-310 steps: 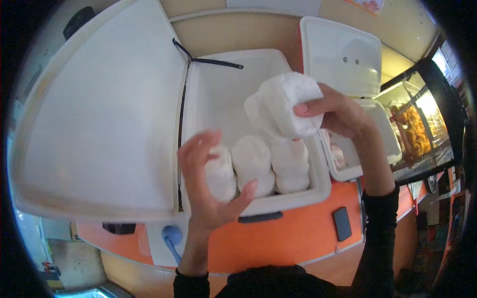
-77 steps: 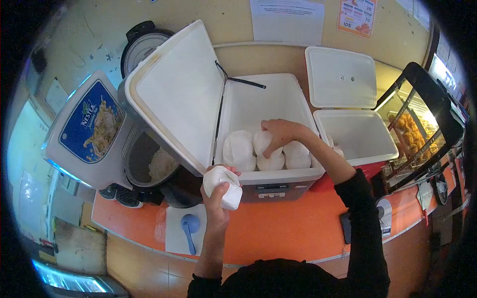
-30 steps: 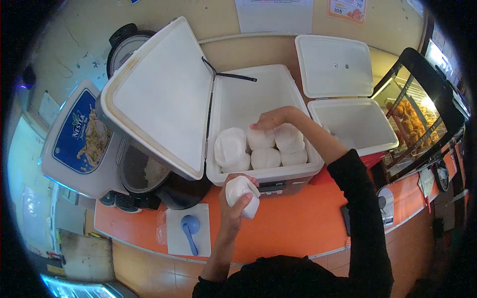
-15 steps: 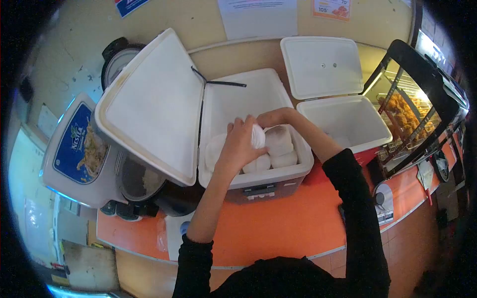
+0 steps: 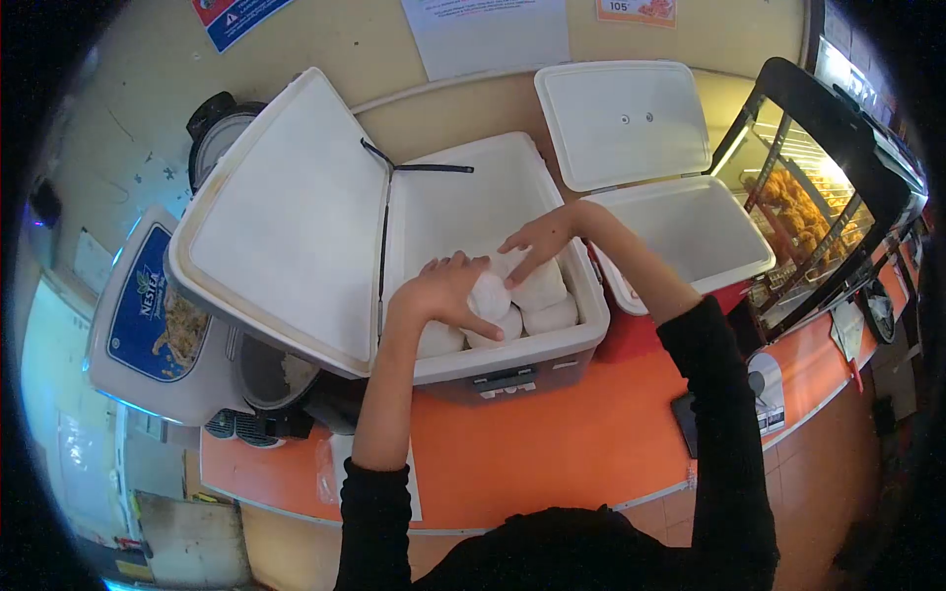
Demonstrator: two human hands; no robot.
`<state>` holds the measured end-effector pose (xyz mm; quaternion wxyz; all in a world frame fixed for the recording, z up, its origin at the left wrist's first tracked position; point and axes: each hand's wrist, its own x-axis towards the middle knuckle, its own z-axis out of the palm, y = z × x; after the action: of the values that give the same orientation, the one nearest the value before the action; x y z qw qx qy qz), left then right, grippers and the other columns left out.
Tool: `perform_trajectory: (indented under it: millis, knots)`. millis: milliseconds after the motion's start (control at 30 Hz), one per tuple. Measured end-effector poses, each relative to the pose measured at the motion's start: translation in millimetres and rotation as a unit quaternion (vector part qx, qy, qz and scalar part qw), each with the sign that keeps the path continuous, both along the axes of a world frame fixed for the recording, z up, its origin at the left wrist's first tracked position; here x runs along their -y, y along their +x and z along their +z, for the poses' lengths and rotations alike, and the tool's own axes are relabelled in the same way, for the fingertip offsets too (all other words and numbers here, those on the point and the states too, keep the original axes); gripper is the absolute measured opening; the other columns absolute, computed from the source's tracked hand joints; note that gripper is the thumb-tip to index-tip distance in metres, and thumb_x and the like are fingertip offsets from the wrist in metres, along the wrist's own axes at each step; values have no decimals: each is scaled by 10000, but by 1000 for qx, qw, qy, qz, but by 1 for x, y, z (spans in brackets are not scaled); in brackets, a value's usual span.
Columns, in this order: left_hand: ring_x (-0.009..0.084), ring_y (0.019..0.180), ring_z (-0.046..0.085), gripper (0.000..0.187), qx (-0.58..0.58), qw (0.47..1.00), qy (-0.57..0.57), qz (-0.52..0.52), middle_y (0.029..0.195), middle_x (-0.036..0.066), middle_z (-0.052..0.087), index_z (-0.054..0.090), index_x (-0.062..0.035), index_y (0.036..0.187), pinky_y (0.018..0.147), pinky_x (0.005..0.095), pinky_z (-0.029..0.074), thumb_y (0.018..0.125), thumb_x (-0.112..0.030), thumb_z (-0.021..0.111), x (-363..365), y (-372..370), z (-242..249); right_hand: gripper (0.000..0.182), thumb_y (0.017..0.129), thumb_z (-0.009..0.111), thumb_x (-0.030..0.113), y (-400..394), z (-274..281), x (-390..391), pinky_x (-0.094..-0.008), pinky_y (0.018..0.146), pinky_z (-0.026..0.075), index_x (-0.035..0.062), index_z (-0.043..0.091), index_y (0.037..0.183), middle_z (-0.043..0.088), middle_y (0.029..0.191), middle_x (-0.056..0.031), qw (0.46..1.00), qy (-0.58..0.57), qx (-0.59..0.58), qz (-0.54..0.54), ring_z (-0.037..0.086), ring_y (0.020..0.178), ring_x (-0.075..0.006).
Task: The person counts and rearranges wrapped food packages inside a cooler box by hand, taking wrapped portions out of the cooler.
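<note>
Several round white wrapped bundles (image 5: 550, 313) lie packed at the bottom of the large white-lined cooler (image 5: 493, 362); what they contain does not show. My left hand (image 5: 439, 294) is over the near left of the pile, thumb and fingers spread around one white bundle (image 5: 488, 295). From the right, my right hand (image 5: 545, 239) reaches in with its fingers apart, the fingertips at the upper side of the bundles. The cooler's big lid (image 5: 286, 227) leans back to the left. Part of the pile is hidden beneath my hands.
A smaller red cooler (image 5: 680, 231) with its white lid up stands at the right. Beyond it is a lit display case (image 5: 803, 212) with fried food. Rice cookers (image 5: 281, 369) are at the left, on the orange table (image 5: 473, 458). A dark phone-like object (image 5: 685, 424) lies near the front edge.
My hands have moved apart and their fingers have spread. The bundle that was held up between them now sits lower among the others. The camera view has shifted slightly.
</note>
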<state>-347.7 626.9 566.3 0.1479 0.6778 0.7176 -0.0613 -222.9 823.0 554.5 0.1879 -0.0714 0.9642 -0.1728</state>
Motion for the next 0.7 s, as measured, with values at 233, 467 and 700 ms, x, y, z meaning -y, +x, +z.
perform_trajectory:
  millis: [233,467,700]
  knots:
    - [404,1276,474,1150,41,998,-36,38,1370,285,460,401,0,1449,1075,427,406,658,-773,716,-16,-6,15,858,939,273,740,5,-27,-17,-434,1159,297,47,535,1373,463,1468,-182,969,-100,-53,-221,427,1355,-362]
    - [341,1231,516,632,105,971,210,46,1262,196,542,562,-34,1295,1044,415,422,915,-537,606,11,8,23,730,1012,276,614,24,-4,-4,-394,1130,331,34,531,1375,517,1411,-209,979,-83,-12,-185,469,1324,-340]
    - [305,851,598,118,209,754,622,21,909,121,613,635,-29,973,754,381,483,873,-91,631,109,66,-40,325,1027,516,259,77,0,38,-301,808,491,-29,657,1079,687,967,-116,807,-250,-423,-327,626,883,-166]
